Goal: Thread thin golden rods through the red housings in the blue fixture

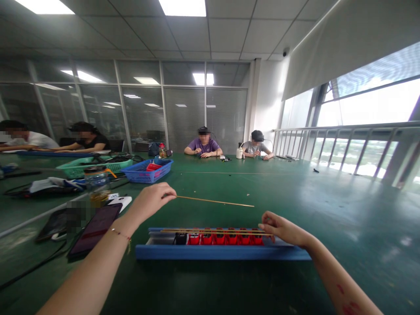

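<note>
My left hand [156, 200] pinches the left end of a thin golden rod [215, 201], which reaches out to the right above the green table. Below it lies a long blue tray [223, 252]. Inside the tray stands a row of red holders [219, 239] with dark pieces in them, and a black piece [180, 238] at the row's left end. More thin rods [210, 232] rest lengthwise over the row. My right hand [274, 226] is at their right end, thumb and fingers close together there; whether it grips them is too small to tell.
To the left are a phone [95, 229], a lidded jar [97, 186], a blue basket [148, 171] with something red, a green basket [77, 168] and cables. Several people sit farther off, two of them across the table [210, 183].
</note>
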Action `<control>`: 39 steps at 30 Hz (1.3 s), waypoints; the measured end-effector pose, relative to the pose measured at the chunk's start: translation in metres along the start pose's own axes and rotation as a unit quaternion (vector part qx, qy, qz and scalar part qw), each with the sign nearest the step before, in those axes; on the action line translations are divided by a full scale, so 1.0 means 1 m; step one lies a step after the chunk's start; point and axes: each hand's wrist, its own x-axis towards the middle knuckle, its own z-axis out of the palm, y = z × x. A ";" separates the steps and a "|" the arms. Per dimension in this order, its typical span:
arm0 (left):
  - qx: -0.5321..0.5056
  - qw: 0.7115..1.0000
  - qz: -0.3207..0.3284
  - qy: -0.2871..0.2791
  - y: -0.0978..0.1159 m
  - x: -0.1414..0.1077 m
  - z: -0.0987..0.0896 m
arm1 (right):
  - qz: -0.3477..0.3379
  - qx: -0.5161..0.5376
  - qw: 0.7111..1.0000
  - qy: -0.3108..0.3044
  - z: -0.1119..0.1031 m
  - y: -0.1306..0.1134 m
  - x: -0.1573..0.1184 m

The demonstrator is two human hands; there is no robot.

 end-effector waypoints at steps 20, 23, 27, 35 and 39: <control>-0.081 0.976 -0.074 -0.190 -0.028 0.000 0.107 | -0.024 -0.016 0.983 0.181 -0.013 -0.001 0.003; -0.086 0.975 -0.069 -0.193 -0.032 0.000 0.109 | -0.014 -0.012 0.980 0.199 -0.020 0.011 0.004; -0.092 0.974 -0.062 -0.197 -0.033 0.000 0.109 | 0.009 -0.052 0.983 0.179 -0.020 0.025 0.008; -0.099 0.974 -0.061 -0.197 -0.033 0.000 0.109 | 0.000 -0.274 0.957 0.095 -0.010 0.027 0.038; -0.095 0.977 -0.070 -0.176 -0.032 -0.002 0.108 | 0.003 -0.358 0.932 0.066 -0.004 0.022 0.060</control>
